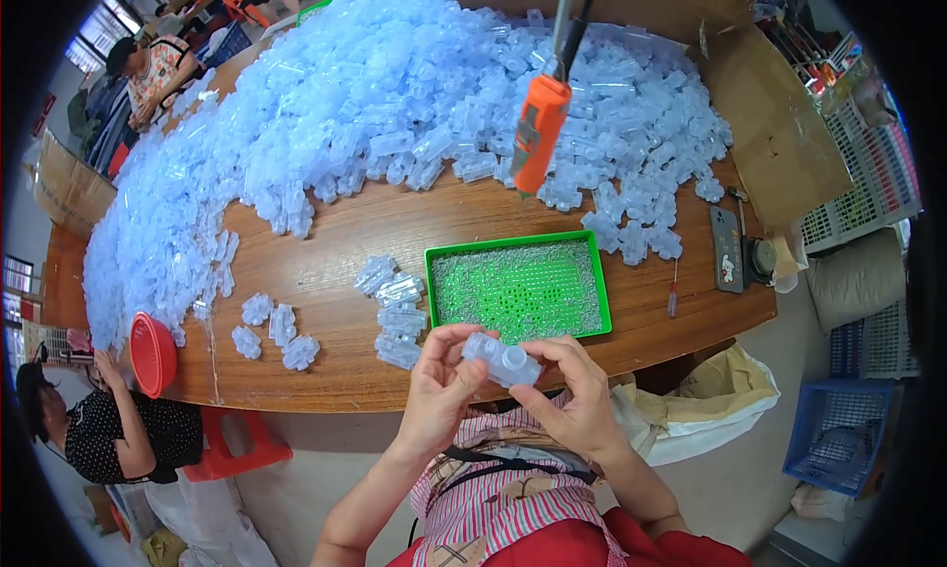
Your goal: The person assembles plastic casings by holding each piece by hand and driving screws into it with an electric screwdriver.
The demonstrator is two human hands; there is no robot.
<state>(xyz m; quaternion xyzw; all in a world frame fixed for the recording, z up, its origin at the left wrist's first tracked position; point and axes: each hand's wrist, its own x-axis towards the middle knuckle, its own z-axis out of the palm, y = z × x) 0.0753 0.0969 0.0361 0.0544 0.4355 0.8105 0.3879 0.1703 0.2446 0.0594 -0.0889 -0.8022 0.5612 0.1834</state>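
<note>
Close to the table's near edge, my left hand (pixel 441 381) and my right hand (pixel 574 394) hold one clear plastic part (pixel 505 362) between them. It is block-shaped, with a round opening facing up. My left fingers wrap its left end; my right fingers and thumb close on its right end. Just beyond my hands lies a green tray (pixel 430 296), spread with many tiny metal pieces that look like screws or pins. Left of the tray stands a short column of similar clear parts (pixel 401 319). An orange electric screwdriver (pixel 541 133) hangs above the table.
A huge pile of clear plastic parts (pixel 395 83) covers the far table (pixel 326 261). Several loose parts (pixel 282 323) and a red basin (pixel 153 355) are at left. A phone (pixel 727 249) and small screwdriver (pixel 674 291) lie at right. Two people (pixel 158 69) work at left.
</note>
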